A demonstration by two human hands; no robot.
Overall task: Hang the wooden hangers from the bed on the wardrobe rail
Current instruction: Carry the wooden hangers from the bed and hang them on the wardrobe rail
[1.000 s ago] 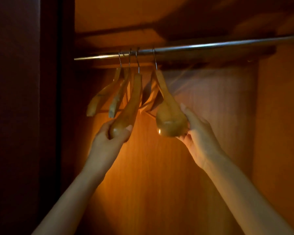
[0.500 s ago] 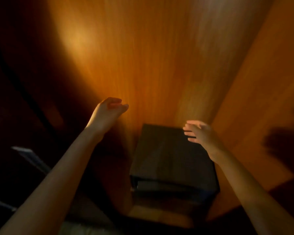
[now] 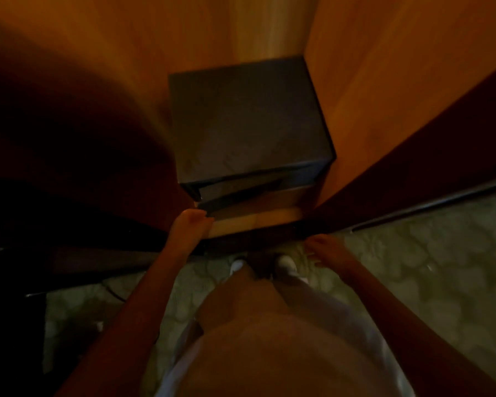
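Hangers and the rail lie outside this downward view, so where they are cannot be told. Nearest the camera is the person's pale top [image 3: 269, 353], filling the bottom of the view and hiding most of the legs. Below it two white shoes [image 3: 287, 263] stand on a pale patterned floor [image 3: 441, 267], toes close to the dark sill [image 3: 241, 242] of the wardrobe.

Both arms reach forward and down. The left hand [image 3: 191, 224] hangs over the sill with its grip loosely curled and nothing in it. It is just beside the lower front corner of a dark box [image 3: 246, 118]; whether it touches that corner is lost in blur. The right hand [image 3: 325, 250] hovers over the floor in front of the sill, fingers spread apart, holding nothing.

Past the hands, the box sits on the wardrobe floor [image 3: 255, 222], close against the orange wooden side wall [image 3: 398, 67] on the right and the back wall [image 3: 184, 30]. The left side of the wardrobe is in deep shadow and hard to read. The whole view is dim and smeared.
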